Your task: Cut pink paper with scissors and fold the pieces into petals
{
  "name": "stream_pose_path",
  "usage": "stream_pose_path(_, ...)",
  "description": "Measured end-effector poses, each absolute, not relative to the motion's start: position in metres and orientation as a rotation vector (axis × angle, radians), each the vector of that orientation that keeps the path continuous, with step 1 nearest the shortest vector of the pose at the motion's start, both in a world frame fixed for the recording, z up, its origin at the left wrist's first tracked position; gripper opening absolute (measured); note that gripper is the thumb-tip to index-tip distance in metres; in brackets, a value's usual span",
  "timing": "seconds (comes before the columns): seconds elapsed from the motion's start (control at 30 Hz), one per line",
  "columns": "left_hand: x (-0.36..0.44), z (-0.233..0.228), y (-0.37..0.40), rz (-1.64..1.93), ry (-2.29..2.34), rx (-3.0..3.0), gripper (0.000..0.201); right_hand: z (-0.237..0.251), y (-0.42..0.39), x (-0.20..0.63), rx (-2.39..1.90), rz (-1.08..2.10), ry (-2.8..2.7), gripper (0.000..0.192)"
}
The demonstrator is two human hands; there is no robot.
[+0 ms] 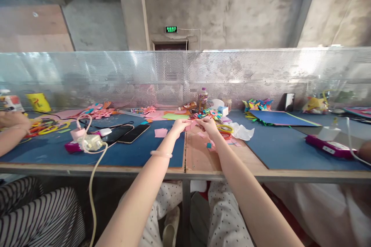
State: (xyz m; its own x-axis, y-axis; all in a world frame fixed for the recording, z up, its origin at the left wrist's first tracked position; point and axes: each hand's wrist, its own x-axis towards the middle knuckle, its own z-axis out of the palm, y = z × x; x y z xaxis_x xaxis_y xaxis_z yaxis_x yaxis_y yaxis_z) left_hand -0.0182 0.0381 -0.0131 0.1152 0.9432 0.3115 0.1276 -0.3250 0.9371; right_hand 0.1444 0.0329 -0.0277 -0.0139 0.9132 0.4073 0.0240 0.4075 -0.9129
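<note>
You sit in a craft workshop, shown by the concrete wall (246, 15), exit sign (171, 29), metal screen (232, 73) and long shared table (203, 158) with coloured paper (160, 133).

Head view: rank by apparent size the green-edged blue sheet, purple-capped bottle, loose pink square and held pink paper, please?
1. Green-edged blue sheet
2. Purple-capped bottle
Loose pink square and held pink paper: unsure, since the latter is partly hidden.

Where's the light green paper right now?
In the head view, the light green paper lies near the centre, just beyond the left hand, with pink paper around it.
</note>
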Motion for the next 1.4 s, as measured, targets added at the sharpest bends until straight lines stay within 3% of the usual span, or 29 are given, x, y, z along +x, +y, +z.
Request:
stream_pose_path(0.33, -0.019, -0.012, 0.033, 1.18, 1.109, 1.431, 0.029, -0.031, 0.031, 0.141, -1.003, 0.884, -1.635, 0.041)
stream_pose_path(0.8, -0.018, -0.015, 0.039, 1.166, 1.07, 1.405, 0.033, -0.023, 0.017, 0.138, -0.975, 1.044, -1.729, 0.035)
stream_pose_path(1.17, -0.018, -0.008, 0.028, 1.053, 1.017, 1.344, 0.032, -0.025, 0.021, 0.141, -0.985, 0.955, -1.73, 0.039)
stream_pose_path(1.27, -0.018, -0.007, 0.027, 1.088, 0.992, 1.308, 0.027, -0.023, 0.028, 0.147, -1.101, 0.766, -1.793, 0.039)
stream_pose_path(1.4, -0.017, -0.007, 0.029, 1.121, 1.037, 1.299, 0.021, -0.017, 0.038, 0.173, -1.703, 0.005, -1.78, 0.035)
